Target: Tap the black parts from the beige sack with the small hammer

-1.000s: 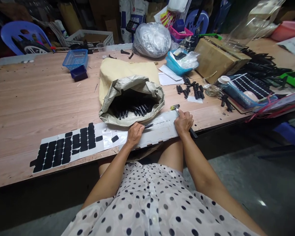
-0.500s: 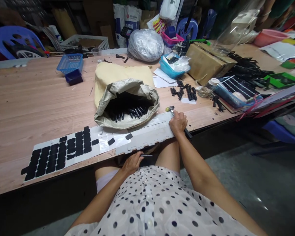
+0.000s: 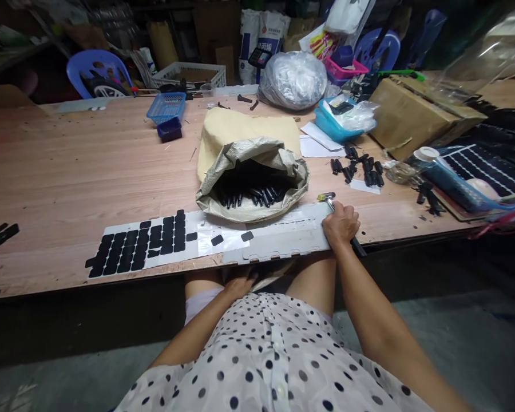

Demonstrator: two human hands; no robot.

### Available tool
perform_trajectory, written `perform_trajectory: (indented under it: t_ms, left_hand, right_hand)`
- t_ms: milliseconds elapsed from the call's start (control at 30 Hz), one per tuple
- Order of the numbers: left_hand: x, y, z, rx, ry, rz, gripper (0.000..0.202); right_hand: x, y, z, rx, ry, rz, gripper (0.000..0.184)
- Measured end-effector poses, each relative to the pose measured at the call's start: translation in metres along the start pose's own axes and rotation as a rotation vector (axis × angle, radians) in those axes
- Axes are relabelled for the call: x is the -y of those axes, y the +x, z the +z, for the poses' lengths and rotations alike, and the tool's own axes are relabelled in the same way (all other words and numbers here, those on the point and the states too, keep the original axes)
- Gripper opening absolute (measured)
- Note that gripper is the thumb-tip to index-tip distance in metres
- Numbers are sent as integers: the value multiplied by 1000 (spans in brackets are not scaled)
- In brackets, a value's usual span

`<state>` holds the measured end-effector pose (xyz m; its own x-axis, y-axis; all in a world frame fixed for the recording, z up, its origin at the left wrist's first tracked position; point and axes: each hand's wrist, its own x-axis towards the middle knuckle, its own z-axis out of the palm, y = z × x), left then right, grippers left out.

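- Well, the right hand (image 3: 342,224) was wrapped round the hammer (image 3: 358,247) — by the grey cardboard's (image 3: 283,243) right end.
- The left hand (image 3: 240,284) was low, near the table's (image 3: 111,149) edge — I couldn't tell its grip.
- Black pieces (image 3: 264,197) lay in the open sack (image 3: 249,123).

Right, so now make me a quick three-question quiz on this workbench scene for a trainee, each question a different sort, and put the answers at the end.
1. What tool do the fingers of the right hand grip?

2. True or false: the sack on the table has its open mouth turned toward the person.

3. Where is the left hand?
A) In the sack's mouth
B) Flat on the tabletop
C) Off the table, on the person's side

Key:
1. A hammer.
2. True.
3. C.
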<state>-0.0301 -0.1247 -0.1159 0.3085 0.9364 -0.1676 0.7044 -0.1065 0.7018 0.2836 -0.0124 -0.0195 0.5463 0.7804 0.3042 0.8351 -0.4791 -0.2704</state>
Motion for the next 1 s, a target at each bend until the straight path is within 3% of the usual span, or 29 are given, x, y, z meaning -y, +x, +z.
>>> perform_trajectory:
  t_ms: [167, 233, 433, 567, 633, 767, 833, 933, 1000]
  left_hand:
    - [-24, 1, -11, 543, 37, 77, 39]
    - [-34, 5, -17, 671, 50, 124, 43]
    - [-66, 8, -39, 607, 51, 193, 29]
    - [-102, 15, -76, 616, -235, 346, 32]
    - [-113, 35, -101, 488, -358, 343, 33]
    - [-108, 106, -153, -165, -254, 111, 33]
    - [-97, 142, -174, -368, -68, -96, 35]
    - [-85, 171, -187, -341, 127, -261, 37]
    - [-85, 174, -182, -259, 219, -253, 33]
  right_hand:
    - [-4, 2, 4, 0, -15, 1, 40]
    - [-4, 2, 5, -9, -21, 0, 40]
    - [-4, 1, 6, -36, -32, -12, 39]
    - [-5, 1, 7, -33, -38, -9, 39]
    - [-5, 0, 7, -31, -38, -11, 39]
    - [-4, 0, 8, -37, -29, -21, 38]
    - [-3, -1, 8, -32, -33, -17, 38]
    - [-1, -2, 8, -28, -40, -13, 39]
    - [-1, -3, 8, -34, -41, -16, 38]
